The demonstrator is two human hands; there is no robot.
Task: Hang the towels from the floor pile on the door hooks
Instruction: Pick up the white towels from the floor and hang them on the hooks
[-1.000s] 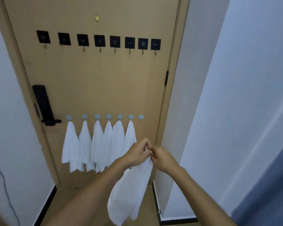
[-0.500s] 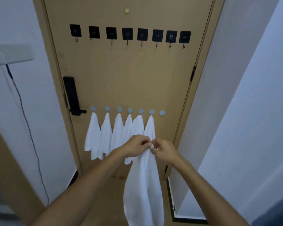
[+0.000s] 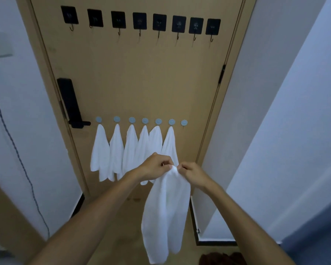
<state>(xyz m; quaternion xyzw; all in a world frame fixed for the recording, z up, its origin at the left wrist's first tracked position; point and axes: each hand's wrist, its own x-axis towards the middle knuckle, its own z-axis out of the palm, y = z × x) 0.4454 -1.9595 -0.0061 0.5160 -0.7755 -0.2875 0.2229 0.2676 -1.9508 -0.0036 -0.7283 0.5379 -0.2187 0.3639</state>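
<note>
A white towel [image 3: 165, 211] hangs down in front of me, pinched at its top corner by my left hand [image 3: 156, 167] and my right hand [image 3: 192, 174], which sit close together. On the wooden door [image 3: 141, 77], a low row of pale blue round hooks holds several white towels [image 3: 130, 148]. The rightmost blue hook [image 3: 184, 122] is bare, up and slightly right of my hands. The floor pile is out of view.
A row of black square hooks [image 3: 139, 21] runs high on the door, all bare. A black lock handle [image 3: 70, 104] sticks out at the door's left. White walls close in on both sides. A dark cable [image 3: 17, 155] hangs on the left wall.
My view has drawn closer to the door and shifted left. My hands stay together on the towel's top corner, and the towel hangs straighter below them.
</note>
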